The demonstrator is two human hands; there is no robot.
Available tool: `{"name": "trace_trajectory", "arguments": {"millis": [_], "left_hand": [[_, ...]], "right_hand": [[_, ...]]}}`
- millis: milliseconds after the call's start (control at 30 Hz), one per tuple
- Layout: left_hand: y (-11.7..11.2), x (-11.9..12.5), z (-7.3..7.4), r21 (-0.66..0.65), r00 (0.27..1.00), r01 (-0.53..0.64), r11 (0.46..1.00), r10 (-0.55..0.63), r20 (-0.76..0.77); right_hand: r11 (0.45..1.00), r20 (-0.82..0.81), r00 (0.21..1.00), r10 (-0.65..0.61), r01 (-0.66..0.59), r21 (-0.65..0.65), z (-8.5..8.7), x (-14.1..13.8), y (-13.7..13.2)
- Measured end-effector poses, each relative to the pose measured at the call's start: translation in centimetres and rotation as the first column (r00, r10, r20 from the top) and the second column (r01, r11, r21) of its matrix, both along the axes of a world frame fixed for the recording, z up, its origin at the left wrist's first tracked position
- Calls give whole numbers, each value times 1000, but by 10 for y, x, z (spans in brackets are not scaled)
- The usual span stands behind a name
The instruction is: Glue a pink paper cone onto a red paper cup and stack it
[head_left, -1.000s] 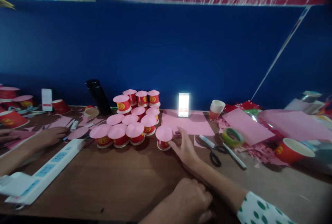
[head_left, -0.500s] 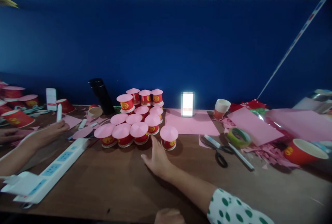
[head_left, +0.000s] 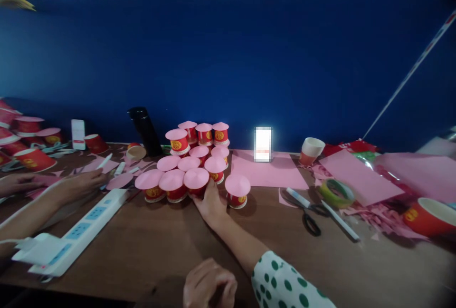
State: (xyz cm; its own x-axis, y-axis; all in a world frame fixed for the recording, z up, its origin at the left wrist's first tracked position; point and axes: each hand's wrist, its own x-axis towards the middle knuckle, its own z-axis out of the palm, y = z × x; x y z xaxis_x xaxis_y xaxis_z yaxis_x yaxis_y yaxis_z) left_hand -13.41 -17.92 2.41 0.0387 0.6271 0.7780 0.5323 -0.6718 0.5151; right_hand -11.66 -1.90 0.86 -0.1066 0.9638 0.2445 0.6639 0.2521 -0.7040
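A cluster of upturned red paper cups topped with pink paper caps [head_left: 185,175] stands mid-table, some stacked in a second tier. One capped cup [head_left: 238,191] stands apart just to the right. My right hand [head_left: 211,201] reaches between them, fingers stretched, its tips against the front-row capped cup [head_left: 196,182]. My left hand [head_left: 210,285] rests at the near table edge, curled into a fist with nothing visible in it. A green-dotted white sleeve [head_left: 285,284] covers my right forearm.
Another person's hand [head_left: 81,182] at the left holds a white pen [head_left: 105,161] beside a white power strip [head_left: 71,236]. Pink paper [head_left: 267,172], a lit phone [head_left: 263,144], scissors [head_left: 306,210], a tape roll [head_left: 337,193], a black bottle [head_left: 146,132] and loose cups [head_left: 429,215] lie around.
My right hand left the lone capped cup, swung left and moved forward against the front row of the cluster. The view shifted left. The other person's hand lowered its pen.
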Motion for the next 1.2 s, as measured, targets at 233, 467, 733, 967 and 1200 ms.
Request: {"name": "trace_trajectory", "arguments": {"millis": [233, 467, 733, 967, 1200], "left_hand": [[9, -16, -4, -36, 981, -194, 980, 195, 7], [56, -67, -2, -427, 716, -492, 759, 631, 298], [121, -131, -2, -517, 429, -632, 578, 816, 387], [153, -171, 6, -594, 370, -665, 453, 890, 266], [158, -169, -5, -644, 496, -580, 499, 843, 207]], "right_hand": [[999, 39, 998, 41, -39, -36, 5, 6, -4], [994, 43, 997, 58, -53, -99, 19, 17, -16], [970, -40, 969, 243, -242, 22, 18, 62, -54], [925, -36, 928, 371, -366, 102, 25, 131, -94], [973, -122, 969, 214, -201, 111, 19, 172, -76]]}}
